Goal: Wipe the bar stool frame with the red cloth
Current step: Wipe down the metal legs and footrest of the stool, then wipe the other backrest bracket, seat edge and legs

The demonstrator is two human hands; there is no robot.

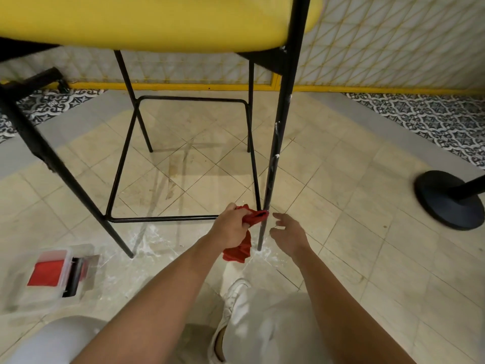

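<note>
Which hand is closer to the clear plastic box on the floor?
Left. The left hand, holding the red cloth, is right of the box; the right hand is farther right, past the stool leg.

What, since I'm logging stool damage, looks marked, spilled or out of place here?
The stool's near right leg carries white flecks along its black paint, like chips or splashes. White powdery smears cover the tiles around the near feet, and brownish streaks stain the tiles under the seat. Nothing looks tipped.

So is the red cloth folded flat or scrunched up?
Scrunched up: the left hand grips the red cloth in a bunch against the stool leg, one end dangling.
</note>
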